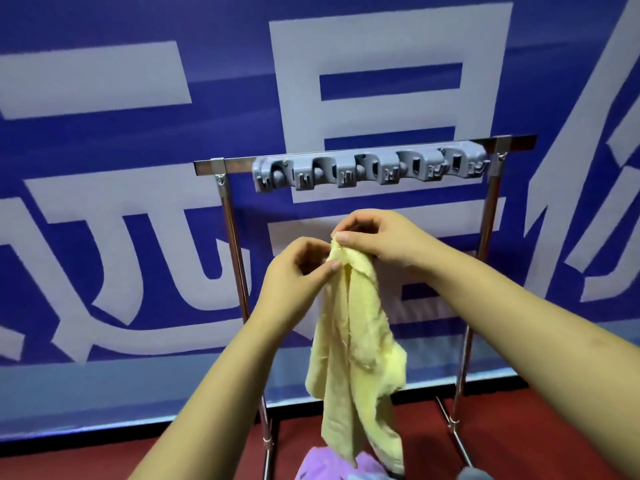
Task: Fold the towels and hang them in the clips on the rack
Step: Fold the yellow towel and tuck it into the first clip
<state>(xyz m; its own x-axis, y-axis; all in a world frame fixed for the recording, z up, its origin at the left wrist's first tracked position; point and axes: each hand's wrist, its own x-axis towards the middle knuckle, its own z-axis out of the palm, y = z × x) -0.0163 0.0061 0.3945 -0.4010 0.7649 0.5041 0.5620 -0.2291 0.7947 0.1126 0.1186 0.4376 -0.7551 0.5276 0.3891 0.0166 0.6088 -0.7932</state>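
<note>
Purple cloth (332, 462) lay lowest, beneath the hanging yellow towel (353, 341). Left hand (298, 268) and right hand (377, 237) each pinched its top edge in a closed grip, below the grey clips (370, 168) on the steel rack (232, 220); blue banner (138, 150) behind.

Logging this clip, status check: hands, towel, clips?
Both hands, left hand and right hand, pinching yellow towel at its top, towel hanging unfolded. Grey clip strip above, all clips empty. Nothing blocking.
</note>
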